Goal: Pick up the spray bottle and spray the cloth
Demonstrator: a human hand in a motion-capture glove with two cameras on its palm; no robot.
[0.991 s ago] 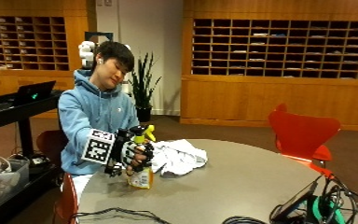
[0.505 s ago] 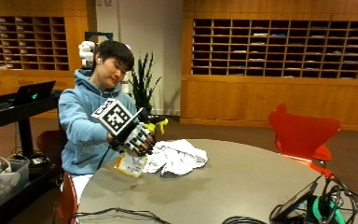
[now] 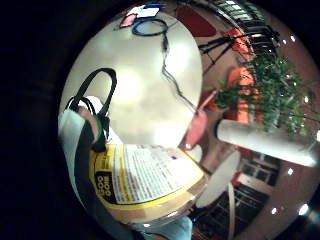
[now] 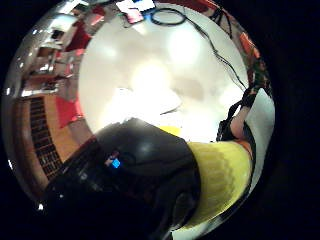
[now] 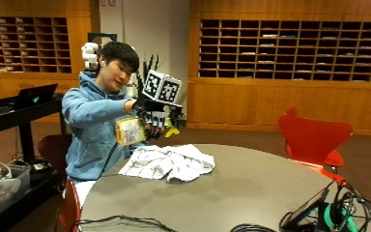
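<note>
At left in the outside view, a laptop [image 5: 34, 95] stands open on a dark cart [image 5: 12, 118]. You sit behind the round counter [image 5: 249, 193] in a blue hoodie. Your gloved right hand [image 5: 154, 117] is raised to chest height above the counter's near-left edge, fingers curled round the bottle [image 5: 131, 130], which is tilted with its labelled body toward the cart and its yellow nozzle [image 5: 171, 130] pointing out over the counter. The bottle touches nothing but the hand. In the little finger side palm view its yellow-and-white label [image 3: 145, 175] lies close against the palm; in the thumb side palm view the yellow sprayer head [image 4: 220, 180] sits beside the gloved thumb. Just below the hand, the white cloth [image 5: 167, 162] lies crumpled on the counter. Further right stands a red chair [image 5: 314, 140]; cables [image 5: 263, 227] trail along the counter's near edge.
</note>
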